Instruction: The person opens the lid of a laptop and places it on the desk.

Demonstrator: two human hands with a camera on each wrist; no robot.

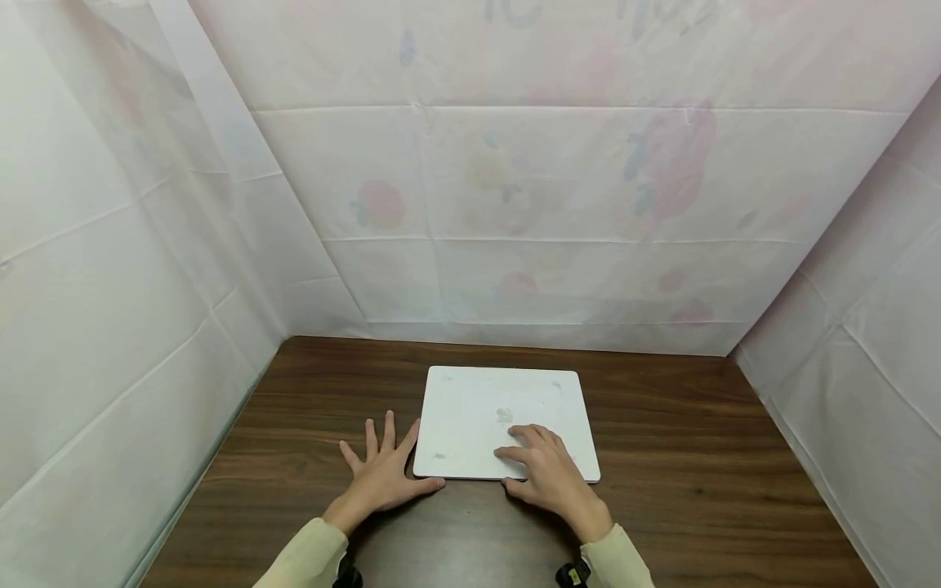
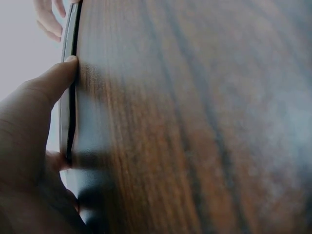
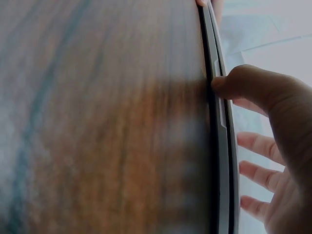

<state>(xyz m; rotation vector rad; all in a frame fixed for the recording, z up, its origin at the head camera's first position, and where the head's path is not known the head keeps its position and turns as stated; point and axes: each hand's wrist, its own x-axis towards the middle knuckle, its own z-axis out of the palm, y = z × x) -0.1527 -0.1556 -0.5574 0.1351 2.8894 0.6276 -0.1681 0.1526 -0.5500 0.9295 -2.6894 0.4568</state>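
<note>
Right hand [image 1: 547, 474]: fingers lie fairly straight and spread on top of the white laptop [image 1: 492, 408], near its front right corner. Thumb sits against the near edge; the right wrist view shows the thumb tip [image 3: 229, 84] pressed at the seam of the closed lid. Nothing is curled round or pinched, so the hand is flat, resting and pressing.

Left hand [image 1: 382, 478]: palm down on the wooden table [image 1: 698, 457], fingers fanned and straight, just left of the laptop's near left corner. The thumb reaches right along the near edge; the left wrist view shows the thumb tip [image 2: 66, 73] touching the thin edge of the laptop [image 2: 66, 126]. Open hand, gripping nothing.

Laptop: closed, flat, rounded corners, lying at the middle of the table, its near edge at the hands. A few faint grey smudges on the lid. No logo, brand or writing can be read on it.

Both arms wear pale cream sleeves [image 1: 305, 559], with dark wrist mounts at the bottom edge of the head view.

Surroundings: white creased sheeting [image 1: 515, 204] on the left, far and right sides, with faint fruit prints showing through. Some faded lettering at the top of the far sheet is not legible.
</note>
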